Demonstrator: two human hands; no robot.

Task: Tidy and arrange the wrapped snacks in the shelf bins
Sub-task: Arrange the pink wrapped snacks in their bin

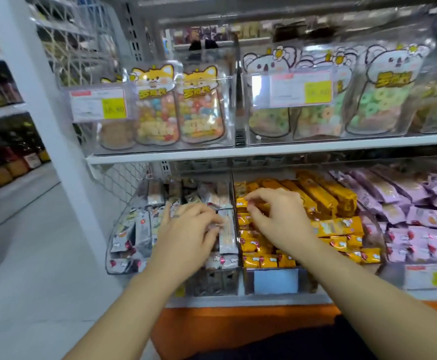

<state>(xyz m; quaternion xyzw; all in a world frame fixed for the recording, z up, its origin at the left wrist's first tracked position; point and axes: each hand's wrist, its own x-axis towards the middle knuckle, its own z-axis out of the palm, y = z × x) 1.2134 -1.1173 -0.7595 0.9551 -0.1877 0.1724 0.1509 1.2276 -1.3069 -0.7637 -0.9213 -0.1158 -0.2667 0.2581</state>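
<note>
A white upper shelf (pixel 264 149) crosses mid-frame, carrying clear upper bins (pixel 244 123) of cartoon pouches (pixel 157 113). Across the lower frame, the lower shelf (pixel 264 299) carries clear lower bins (pixel 212 284) of grey snacks (pixel 144 229), yellow snacks (pixel 337 227) and purple snacks (pixel 420 216).

A white upright post (pixel 43 100) frames the shelf unit, with a wire mesh panel (pixel 124 183) on its side and an orange base (pixel 238 328) below. Pale, evenly lit floor (pixel 30 255) runs left towards blurred stocked shelves (pixel 2 110).

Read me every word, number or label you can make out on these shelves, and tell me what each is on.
"18.80", likely: left price tag, yellow patch.
Right price tag: too blurred.
Pouch labels: yellow characters, blurred.
Snack wrappers, lower tag: unreadable.
</note>
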